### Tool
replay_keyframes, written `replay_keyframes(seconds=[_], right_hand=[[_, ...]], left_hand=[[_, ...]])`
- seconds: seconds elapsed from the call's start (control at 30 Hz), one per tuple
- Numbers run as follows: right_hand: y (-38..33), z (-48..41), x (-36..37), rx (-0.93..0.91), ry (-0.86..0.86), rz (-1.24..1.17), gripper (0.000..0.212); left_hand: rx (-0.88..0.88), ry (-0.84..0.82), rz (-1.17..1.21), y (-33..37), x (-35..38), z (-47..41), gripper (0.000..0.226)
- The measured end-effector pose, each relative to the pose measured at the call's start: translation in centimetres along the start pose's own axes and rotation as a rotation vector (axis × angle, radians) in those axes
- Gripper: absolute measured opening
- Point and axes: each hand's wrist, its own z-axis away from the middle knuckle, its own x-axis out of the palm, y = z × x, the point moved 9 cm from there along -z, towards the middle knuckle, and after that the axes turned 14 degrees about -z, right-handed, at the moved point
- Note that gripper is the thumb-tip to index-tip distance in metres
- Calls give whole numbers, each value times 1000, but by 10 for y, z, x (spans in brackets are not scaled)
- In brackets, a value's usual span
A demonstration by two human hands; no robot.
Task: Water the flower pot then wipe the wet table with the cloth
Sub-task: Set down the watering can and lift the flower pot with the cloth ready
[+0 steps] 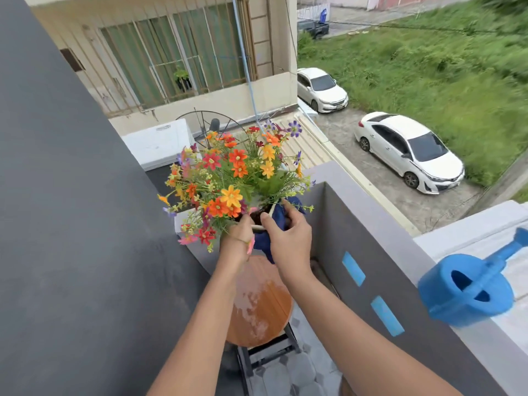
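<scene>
Both hands are up at the pot (258,217), and it hangs in the air above the round table (264,304), well clear of the top; the watering looks finished, since the blue can (468,290) sits parked on the ledge (485,332) to the right; so this reads as clearing the table for the wipe. Largest first: the grey ledge, smooth painted masonry; then the table, an orange-brown wooden disc with pale wet patches shining across it, on a dark frame; then the can, glossy moulded plastic, squat, spout pointing away. The flowers (228,178) spill wide, orange, red, yellow, purple, thin stems; the pot under them shows only a pale rim and dark soil. Left hand (237,238) wraps the near rim from the left, grip closed around it; right hand (288,238) has thumb on the rim and fingers curled behind, pinching pot and dark blue cloth (278,218) together; the cloth is soft, crumpled, one corner drooping below the hands. Next move, I'd judge: set the pot somewhere steady, free the cloth, then sweep those wet patches; careful, it's a high balcony and the bouquet is top-heavy.
</scene>
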Motion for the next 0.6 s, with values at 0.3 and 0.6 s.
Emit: replay_keyframes(seconds=[0.3, 0.6], right_hand=[[-12, -25, -6, -206, -100, 138, 29], [-2, -52, -4, -257, -73, 201, 31]], left_hand=[[29, -166, 197, 9, -9, 18, 21], [42, -202, 425, 15, -9, 27, 26]])
